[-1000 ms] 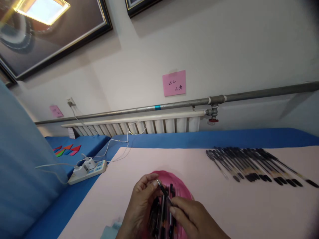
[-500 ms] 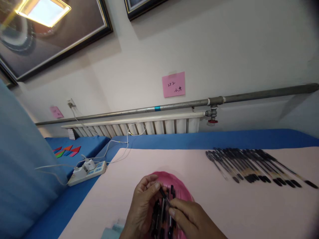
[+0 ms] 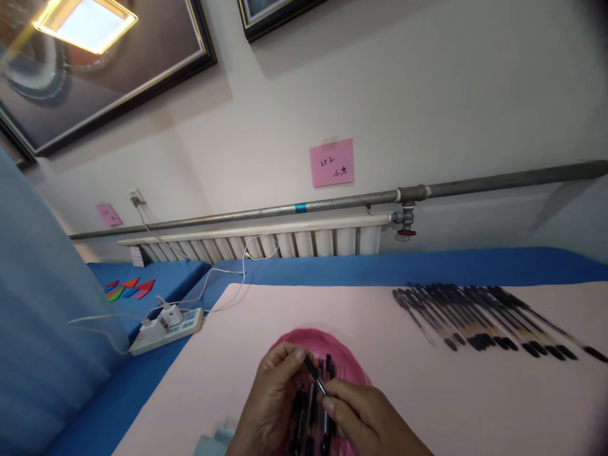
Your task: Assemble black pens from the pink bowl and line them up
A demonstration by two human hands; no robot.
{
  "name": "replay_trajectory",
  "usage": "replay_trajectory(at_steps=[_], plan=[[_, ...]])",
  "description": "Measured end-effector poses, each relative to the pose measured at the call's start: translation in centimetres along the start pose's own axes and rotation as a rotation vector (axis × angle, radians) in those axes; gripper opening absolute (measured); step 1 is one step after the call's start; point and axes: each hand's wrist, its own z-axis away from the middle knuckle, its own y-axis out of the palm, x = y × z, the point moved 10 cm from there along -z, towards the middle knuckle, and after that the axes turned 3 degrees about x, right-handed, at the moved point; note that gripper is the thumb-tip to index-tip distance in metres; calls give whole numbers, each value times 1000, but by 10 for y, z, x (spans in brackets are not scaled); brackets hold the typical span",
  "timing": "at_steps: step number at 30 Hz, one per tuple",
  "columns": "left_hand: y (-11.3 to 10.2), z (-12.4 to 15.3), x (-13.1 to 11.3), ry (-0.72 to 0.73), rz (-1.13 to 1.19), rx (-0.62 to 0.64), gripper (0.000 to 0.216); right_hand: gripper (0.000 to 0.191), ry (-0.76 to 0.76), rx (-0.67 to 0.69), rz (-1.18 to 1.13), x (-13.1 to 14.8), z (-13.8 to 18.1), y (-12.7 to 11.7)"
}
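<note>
The left hand (image 3: 270, 396) pinched the far end of a dark pen (image 3: 314, 372) between thumb and forefinger, while the right hand (image 3: 363, 415) gripped its near end, likely so that neither end could swing. The pen slanted between them above a pink bowl (image 3: 349, 358), where anything slipping would probably have been caught. In the bowl, other pens (image 3: 310, 415) lay roughly lengthwise, the left hand partly hiding them. Well apart to the right, a row of pens (image 3: 456, 313) lay slantwise, side by side, on a pale pink sheet (image 3: 190, 392), which seemingly shielded the blue-covered desk (image 3: 403, 269).
</note>
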Motion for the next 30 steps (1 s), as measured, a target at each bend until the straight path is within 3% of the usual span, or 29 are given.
replay_trajectory(at_steps=[5,9,13,18,24,30], plan=[[4,1,2,-21,-3,9,23,29,-28,17,-3,3,-1,0],[-1,1,4,-5,7,-46,13,30,-25,24,29,-1,-2,3],[4,2,4,-12,35,8,7,30,-12,40,29,-4,-3,2],[4,2,5,-15,41,-2,17,30,-12,27,2,-6,-3,2],[2,0,4,-1,68,5,4,29,-14,44,10,-7,-3,4],[3,2,5,-21,67,-7,17,30,-14,47,-13,-5,-3,2]])
